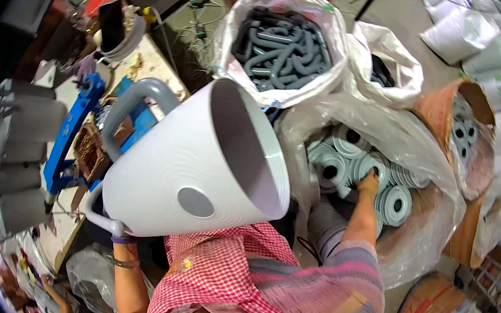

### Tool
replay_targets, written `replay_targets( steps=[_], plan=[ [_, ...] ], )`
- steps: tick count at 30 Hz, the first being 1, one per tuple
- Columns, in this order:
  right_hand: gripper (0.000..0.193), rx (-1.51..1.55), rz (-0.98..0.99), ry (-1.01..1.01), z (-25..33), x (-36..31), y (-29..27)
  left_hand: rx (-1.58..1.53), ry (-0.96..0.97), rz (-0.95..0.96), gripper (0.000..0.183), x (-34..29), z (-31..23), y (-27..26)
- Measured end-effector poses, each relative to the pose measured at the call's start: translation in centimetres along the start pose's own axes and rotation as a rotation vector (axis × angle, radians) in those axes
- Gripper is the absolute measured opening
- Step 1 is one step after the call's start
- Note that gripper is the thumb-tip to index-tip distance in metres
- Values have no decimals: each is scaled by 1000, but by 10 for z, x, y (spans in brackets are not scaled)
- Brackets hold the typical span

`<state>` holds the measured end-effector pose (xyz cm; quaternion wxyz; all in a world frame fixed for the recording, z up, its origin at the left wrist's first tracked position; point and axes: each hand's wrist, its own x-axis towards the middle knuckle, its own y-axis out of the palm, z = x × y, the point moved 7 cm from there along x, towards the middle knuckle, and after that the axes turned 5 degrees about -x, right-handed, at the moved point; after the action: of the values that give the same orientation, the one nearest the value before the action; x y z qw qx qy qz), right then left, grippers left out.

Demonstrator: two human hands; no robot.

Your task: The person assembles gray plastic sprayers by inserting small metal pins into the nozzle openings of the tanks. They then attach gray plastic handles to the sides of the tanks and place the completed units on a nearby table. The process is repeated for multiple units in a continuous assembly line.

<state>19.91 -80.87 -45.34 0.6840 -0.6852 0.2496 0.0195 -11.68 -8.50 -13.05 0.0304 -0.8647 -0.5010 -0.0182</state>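
Observation:
A large, tapered light-grey plastic bucket (162, 175) is tilted in front of me, its wide mouth facing right. A thick curved grey handle (131, 105) is on its far left side, and a thinner loop (98, 214) is near its base. My left hand (121, 239) holds the bucket by the base end; its fingers are mostly hidden behind it. My right hand (366, 184) reaches into a clear plastic bag (420, 242) of round ringed grey plastic pieces (395, 205) with centre holes. Its fingers are closed on one ringed piece (361, 167), at the hole.
Ahead stands a white sack (343, 24) full of curved grey tubes (287, 51), beside a smaller white sack (403, 59). An orange-brown container (438, 107) holds grey parts on the right. A blue tool (74, 129) sits on the left bench, near stacked grey buckets (26, 147).

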Motion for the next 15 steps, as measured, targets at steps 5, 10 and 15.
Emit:
replay_targets(
  steps=[5, 10, 15],
  plan=[
    [57, 405, 16, 42, -39, -24, -48, -1, -2, 32, 50, -2, -14, -9],
    [36, 1568, 115, 150, 35, -138, -192, 55, -176, 261, 48, -25, 6, -20],
    [57, 1303, 17, -939, 215, -245, -284, -8, -161, 303, 47, -25, 1, -17]
  ],
)
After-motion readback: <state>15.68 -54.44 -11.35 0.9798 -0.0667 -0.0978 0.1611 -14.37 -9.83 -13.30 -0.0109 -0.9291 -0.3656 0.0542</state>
